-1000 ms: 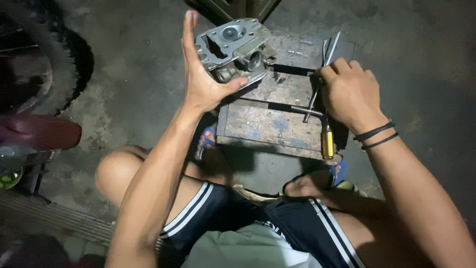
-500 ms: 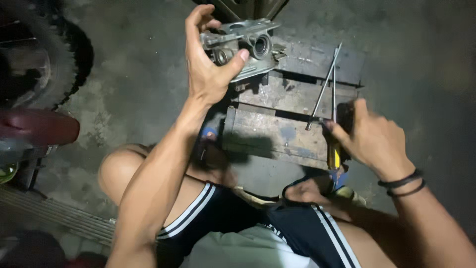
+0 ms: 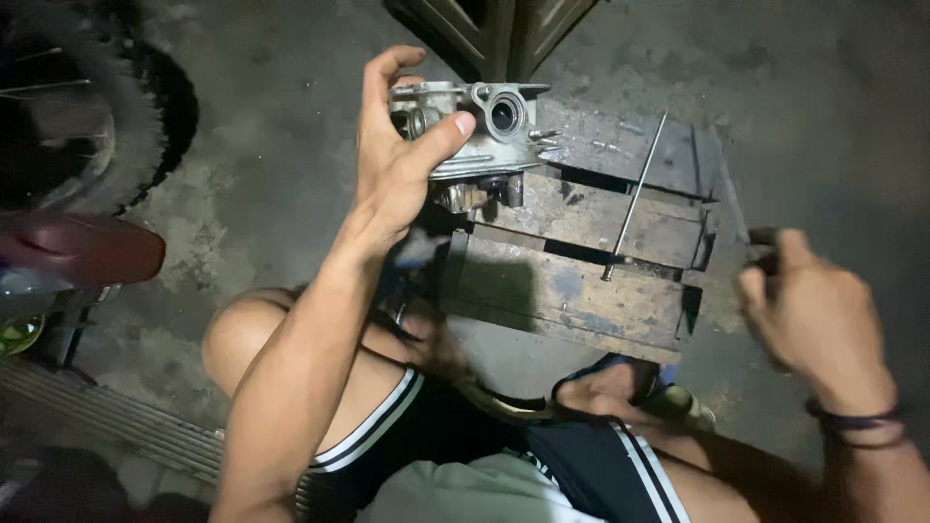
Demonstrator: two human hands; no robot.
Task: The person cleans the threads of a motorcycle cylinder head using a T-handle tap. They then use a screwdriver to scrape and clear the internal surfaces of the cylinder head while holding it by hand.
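My left hand (image 3: pixel 397 174) was clamped on the grey cast-metal engine part with round ports (image 3: pixel 480 131), thumb pressed across its near face and fingers curled over the far side. The part sat tilted in that grip, one round opening turned up toward the camera, its lower edge touching or just above the far-left corner of the worn wooden slatted stand (image 3: pixel 581 261) that served as a bench.

To the right of that hand, a long thin metal rod (image 3: pixel 635 194) lay slantwise across the stand's planks, well apart from the engine part, its nearer end resting near a gap between slats.

My right hand (image 3: pixel 814 315) hung off the right side of the stand, fingers folded in around a dark, blurred object (image 3: pixel 763 237) that stuck out just past the knuckles; I could not tell what that object was. Dark bands (image 3: pixel 857 421) circled that wrist.

Below both hands were my bent knees in black shorts with white stripes (image 3: pixel 581 465), and a foot in a sandal (image 3: pixel 620 387) just under the stand's near edge. Far out beyond my left hand, a knobbly black tyre (image 3: pixel 160 107) stood on the stained concrete floor (image 3: pixel 271 174), with a dark red seat-like shape (image 3: pixel 77 252) nearer to me.
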